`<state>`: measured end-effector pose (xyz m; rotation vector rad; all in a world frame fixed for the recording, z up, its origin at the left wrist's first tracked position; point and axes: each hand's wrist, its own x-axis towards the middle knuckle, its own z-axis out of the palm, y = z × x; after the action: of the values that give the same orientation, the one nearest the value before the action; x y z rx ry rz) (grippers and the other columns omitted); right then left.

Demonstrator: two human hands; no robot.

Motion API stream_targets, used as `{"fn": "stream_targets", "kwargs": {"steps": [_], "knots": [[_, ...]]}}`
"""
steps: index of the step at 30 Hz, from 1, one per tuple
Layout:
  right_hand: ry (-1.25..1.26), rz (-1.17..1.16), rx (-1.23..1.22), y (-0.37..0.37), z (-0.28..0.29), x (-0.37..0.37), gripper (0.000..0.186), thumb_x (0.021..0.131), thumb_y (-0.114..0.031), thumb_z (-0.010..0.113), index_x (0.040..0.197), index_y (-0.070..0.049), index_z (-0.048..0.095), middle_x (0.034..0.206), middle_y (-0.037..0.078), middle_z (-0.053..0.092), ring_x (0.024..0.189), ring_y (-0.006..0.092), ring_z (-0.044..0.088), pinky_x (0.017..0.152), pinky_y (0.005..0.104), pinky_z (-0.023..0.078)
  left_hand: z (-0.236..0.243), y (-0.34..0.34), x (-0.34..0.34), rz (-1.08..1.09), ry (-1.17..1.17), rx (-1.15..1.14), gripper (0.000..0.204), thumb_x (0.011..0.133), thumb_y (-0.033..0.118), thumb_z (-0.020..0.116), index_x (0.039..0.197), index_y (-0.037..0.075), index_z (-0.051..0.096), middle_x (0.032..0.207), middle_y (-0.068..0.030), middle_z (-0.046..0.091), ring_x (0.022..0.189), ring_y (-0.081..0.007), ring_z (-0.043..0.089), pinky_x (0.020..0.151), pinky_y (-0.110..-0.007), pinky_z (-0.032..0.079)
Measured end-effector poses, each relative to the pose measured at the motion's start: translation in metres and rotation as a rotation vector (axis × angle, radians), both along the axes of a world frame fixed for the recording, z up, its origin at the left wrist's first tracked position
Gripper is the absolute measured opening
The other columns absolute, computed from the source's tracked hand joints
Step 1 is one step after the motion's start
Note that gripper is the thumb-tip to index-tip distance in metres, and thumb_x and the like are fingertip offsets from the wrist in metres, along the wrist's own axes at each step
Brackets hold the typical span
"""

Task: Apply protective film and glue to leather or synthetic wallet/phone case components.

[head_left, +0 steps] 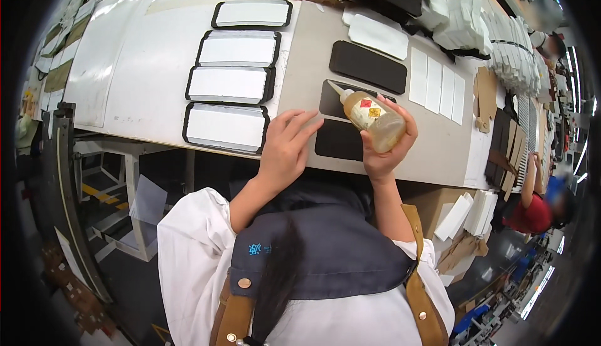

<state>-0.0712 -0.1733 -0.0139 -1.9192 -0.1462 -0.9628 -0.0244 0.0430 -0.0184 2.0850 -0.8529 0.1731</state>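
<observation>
Squeeze bottle: your amber-tinted squeeze bottle [378, 122] sits right of centre, above the table [300, 83], with liquid visible inside.
Long axis: it slants from upper left to lower right of the frame; the base faces lower right.
Nozzle: the thin pale nozzle [339, 89] points to the upper left, its tip over the top left corner of the upper dark panel [333, 104]; you cannot tell whether they touch.
Right hand: your right hand [383, 162] is clamped on the bottle, thumb on its lower left side, fingers curled round the right; the forearm rises from below.
Left hand: your left hand [287, 151] is near the centre, empty, back upward, fingers slightly apart and reaching to the upper right, fingertips at the lower dark panel's [337, 139] left edge; contact is unclear.
Nearby: four white-topped pieces [225, 122] form a column left of centre.
</observation>
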Motion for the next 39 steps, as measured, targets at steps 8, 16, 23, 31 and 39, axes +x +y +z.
{"fn": "stream_targets", "kwargs": {"steps": [8, 16, 23, 31, 39], "knots": [[0.151, 0.135, 0.635, -0.061, 0.032, 0.023, 0.073, 0.098, -0.031, 0.077, 0.155, -0.005, 0.038, 0.141, 0.014, 0.055, 0.127, 0.0272, 0.061, 0.111, 0.0416, 0.050, -0.010, -0.007, -0.004, 0.098, -0.085, 0.228, 0.049, 0.091, 0.019, 0.074, 0.138, 0.011, 0.065, 0.156, -0.0133, 0.047, 0.146, -0.0383, 0.040, 0.117, -0.051, 0.035], [0.413, 0.235, 0.655, -0.089, 0.037, 0.052, 0.069, 0.099, -0.028, 0.072, 0.158, -0.010, 0.041, 0.141, 0.010, 0.059, 0.129, 0.0207, 0.062, 0.109, 0.0369, 0.052, -0.010, -0.010, -0.001, 0.123, -0.077, 0.231, 0.047, 0.093, 0.023, 0.074, 0.137, 0.011, 0.065, 0.159, -0.0197, 0.042, 0.151, -0.0420, 0.033, 0.121, -0.055, 0.031], [0.407, 0.283, 0.643, -0.088, 0.033, 0.061, 0.067, 0.097, -0.016, 0.074, 0.156, -0.012, 0.044, 0.140, 0.007, 0.054, 0.127, 0.0184, 0.058, 0.109, 0.0363, 0.051, -0.013, -0.009, -0.003, 0.124, -0.072, 0.223, 0.045, 0.092, 0.022, 0.074, 0.135, 0.011, 0.066, 0.157, -0.0212, 0.043, 0.152, -0.0431, 0.032, 0.122, -0.054, 0.031], [0.405, 0.321, 0.598, -0.087, 0.034, 0.060, 0.071, 0.096, -0.021, 0.077, 0.157, -0.010, 0.043, 0.136, 0.007, 0.055, 0.126, 0.0199, 0.058, 0.110, 0.0373, 0.049, -0.013, -0.009, -0.003, 0.127, -0.083, 0.203, 0.044, 0.091, 0.019, 0.074, 0.133, 0.009, 0.067, 0.155, -0.0217, 0.045, 0.151, -0.0437, 0.033, 0.122, -0.054, 0.032], [0.476, 0.426, 0.558, -0.083, 0.036, 0.048, 0.079, 0.092, -0.033, 0.081, 0.156, -0.006, 0.042, 0.134, 0.013, 0.061, 0.130, 0.0287, 0.061, 0.113, 0.0422, 0.048, -0.012, -0.010, -0.002, 0.131, -0.093, 0.214, 0.045, 0.090, 0.017, 0.074, 0.134, 0.009, 0.067, 0.156, -0.0218, 0.045, 0.151, -0.0433, 0.034, 0.122, -0.054, 0.032]]}}
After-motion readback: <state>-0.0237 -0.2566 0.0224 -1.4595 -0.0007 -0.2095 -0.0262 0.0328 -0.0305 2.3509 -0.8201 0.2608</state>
